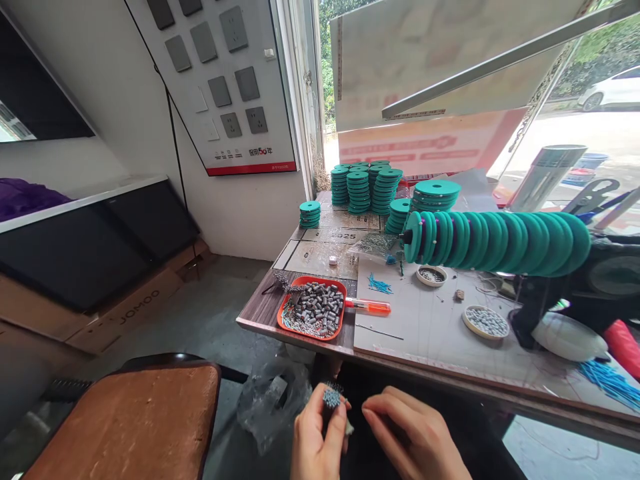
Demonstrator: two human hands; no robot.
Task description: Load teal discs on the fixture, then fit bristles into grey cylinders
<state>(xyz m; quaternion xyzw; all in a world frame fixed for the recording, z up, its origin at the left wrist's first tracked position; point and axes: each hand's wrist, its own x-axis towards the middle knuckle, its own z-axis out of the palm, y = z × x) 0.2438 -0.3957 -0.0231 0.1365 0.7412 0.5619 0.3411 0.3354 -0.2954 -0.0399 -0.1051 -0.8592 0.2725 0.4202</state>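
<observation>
Left hand (pixel 316 441) is held below the near edge of the table (pixel 260 313), fingers closed around an upright bundle of grey-blue pins (pixel 331 397). Right hand (pixel 415 437) sits just beside it, fingers curled, fingertips near the bundle; whether they pinch anything cannot be told. Red tray (pixel 281 311) of grey metal pieces stands on the table's corner above.

The left hand (pixel 317 440) holds a little bunch of grey pins (pixel 331 397) below the table (pixel 260 315). The right hand (pixel 415 437) is just beside it, fingers bent. On the table sit a red tray (pixel 313 280) and many green discs (pixel 363 187).
</observation>
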